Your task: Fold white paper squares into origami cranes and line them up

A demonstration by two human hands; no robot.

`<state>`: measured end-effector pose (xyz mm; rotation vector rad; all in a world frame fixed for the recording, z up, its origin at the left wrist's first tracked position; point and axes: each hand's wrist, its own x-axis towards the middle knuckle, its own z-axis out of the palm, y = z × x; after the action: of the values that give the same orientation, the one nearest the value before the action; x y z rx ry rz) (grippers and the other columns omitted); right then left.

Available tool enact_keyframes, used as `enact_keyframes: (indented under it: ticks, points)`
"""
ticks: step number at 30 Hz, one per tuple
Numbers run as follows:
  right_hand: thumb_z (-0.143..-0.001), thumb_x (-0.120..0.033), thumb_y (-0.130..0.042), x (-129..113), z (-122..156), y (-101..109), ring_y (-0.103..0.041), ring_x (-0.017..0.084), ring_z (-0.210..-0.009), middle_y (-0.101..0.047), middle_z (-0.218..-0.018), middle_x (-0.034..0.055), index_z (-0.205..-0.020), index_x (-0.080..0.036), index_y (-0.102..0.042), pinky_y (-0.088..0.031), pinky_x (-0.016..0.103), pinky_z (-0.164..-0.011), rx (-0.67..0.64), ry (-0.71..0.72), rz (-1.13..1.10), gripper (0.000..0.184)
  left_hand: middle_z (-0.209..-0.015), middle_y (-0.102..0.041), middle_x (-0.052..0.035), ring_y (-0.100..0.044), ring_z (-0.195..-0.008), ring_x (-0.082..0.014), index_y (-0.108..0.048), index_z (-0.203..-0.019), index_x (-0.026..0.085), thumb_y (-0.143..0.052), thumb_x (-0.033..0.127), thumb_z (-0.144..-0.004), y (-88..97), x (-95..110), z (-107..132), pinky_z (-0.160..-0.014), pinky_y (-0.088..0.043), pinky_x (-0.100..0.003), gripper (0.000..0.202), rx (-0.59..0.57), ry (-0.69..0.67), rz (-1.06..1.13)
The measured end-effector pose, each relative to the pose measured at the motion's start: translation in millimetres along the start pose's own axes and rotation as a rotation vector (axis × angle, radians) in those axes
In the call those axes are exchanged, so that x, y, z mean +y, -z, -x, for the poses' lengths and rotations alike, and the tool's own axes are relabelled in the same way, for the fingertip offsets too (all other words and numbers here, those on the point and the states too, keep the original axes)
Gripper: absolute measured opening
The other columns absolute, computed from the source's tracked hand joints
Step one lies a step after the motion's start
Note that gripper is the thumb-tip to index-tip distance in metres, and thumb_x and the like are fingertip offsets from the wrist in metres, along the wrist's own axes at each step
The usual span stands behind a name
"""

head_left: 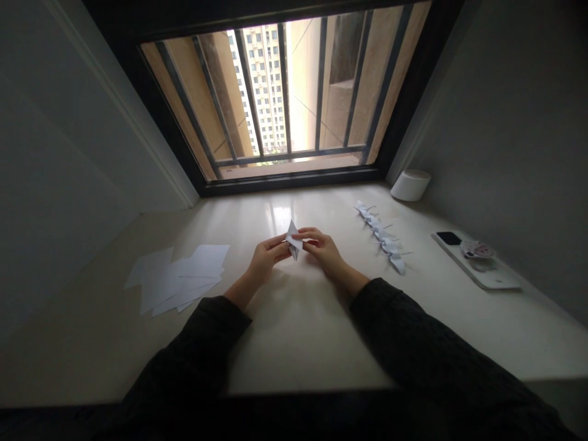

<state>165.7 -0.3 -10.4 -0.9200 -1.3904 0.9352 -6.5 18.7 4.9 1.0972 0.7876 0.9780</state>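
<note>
A small piece of folded white paper (pixel 293 236), diamond-shaped with a pointed top, is held up between my two hands over the pale sill. My left hand (pixel 266 257) pinches its left side with thumb and fingers. On the other side, my right hand (pixel 324 248) has its fingertips closed on the paper's right edge. To the right, several folded white paper cranes (pixel 379 233) stand in a slanting row. Loose white paper sheets (pixel 184 278) lie overlapping to the left of my left hand.
A white phone (pixel 478 263) with a round grip on its back lies at the right. Behind it, a white cylinder (pixel 410 185) rests by the wall. A barred window (pixel 285 104) closes off the back of the sill (pixel 303 343).
</note>
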Motion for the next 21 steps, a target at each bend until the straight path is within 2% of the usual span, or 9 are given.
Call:
enact_keyframes:
  ticks: [3,7,11,13,17,21]
  points:
    - [-0.075,-0.035,-0.066,-1.3,0.6,-0.8,-0.056,0.021,-0.104,-0.058,-0.113,0.0048,-0.095,-0.029,-0.072,-0.049,0.032,-0.083,-0.012,-0.015,-0.013,0.022,-0.095,-0.071,-0.0106,-0.066,-0.083,-0.0213,-0.07,-0.103,0.015,-0.076,0.034,-0.064,-1.0,1.6,0.8,-0.085,-0.05,-0.041,0.043,0.008,-0.002,-0.008]
    - [-0.077,-0.026,-0.061,-1.5,0.3,-1.5,-0.055,0.021,-0.107,-0.055,-0.117,0.0038,-0.1,-0.031,-0.071,-0.048,0.032,-0.086,-0.112,0.012,-0.032,0.026,-0.094,-0.072,-0.0101,-0.067,-0.082,-0.0209,-0.07,-0.103,0.014,-0.075,0.035,-0.064,-2.0,2.2,2.5,-0.085,-0.051,-0.041,0.044,0.003,-0.012,-0.055]
    - [-0.077,-0.023,-0.059,0.5,-1.2,-1.4,-0.055,0.02,-0.108,-0.057,-0.115,0.0041,-0.102,-0.03,-0.07,-0.048,0.032,-0.086,-0.184,0.008,-0.011,0.028,-0.097,-0.072,-0.0078,-0.066,-0.085,-0.0204,-0.07,-0.103,0.016,-0.073,0.033,-0.067,-2.8,2.3,3.9,-0.086,-0.05,-0.039,0.04,-0.012,-0.066,-0.122]
    - [-0.076,-0.024,-0.06,0.9,-1.7,-1.5,-0.056,0.02,-0.106,-0.058,-0.115,0.0048,-0.102,-0.029,-0.07,-0.049,0.031,-0.084,-0.198,-0.003,-0.02,0.028,-0.097,-0.072,-0.0075,-0.066,-0.085,-0.0203,-0.069,-0.105,0.016,-0.073,0.032,-0.068,-3.3,2.6,4.4,-0.085,-0.05,-0.039,0.041,-0.01,-0.083,-0.132]
    - [-0.074,-0.035,-0.066,0.7,-0.9,-1.6,-0.059,0.021,-0.103,-0.063,-0.112,0.0056,-0.101,-0.026,-0.07,-0.05,0.032,-0.082,-0.186,-0.047,-0.089,0.03,-0.09,-0.073,-0.0069,-0.067,-0.08,-0.019,-0.06,-0.119,0.016,-0.073,0.033,-0.067,-4.7,4.4,5.0,-0.083,-0.051,-0.039,0.057,-0.002,-0.088,-0.118]
    - [-0.068,-0.043,-0.071,3.1,0.8,-1.5,-0.066,0.02,-0.081,-0.071,-0.094,0.0048,-0.097,-0.024,-0.071,-0.052,0.03,-0.066,-0.08,-0.186,-0.124,0.035,-0.087,-0.073,-0.0065,-0.067,-0.078,-0.0187,-0.053,-0.127,0.016,-0.074,0.035,-0.067,-6.9,7.1,5.8,-0.081,-0.052,-0.038,0.066,0.004,-0.088,-0.115]
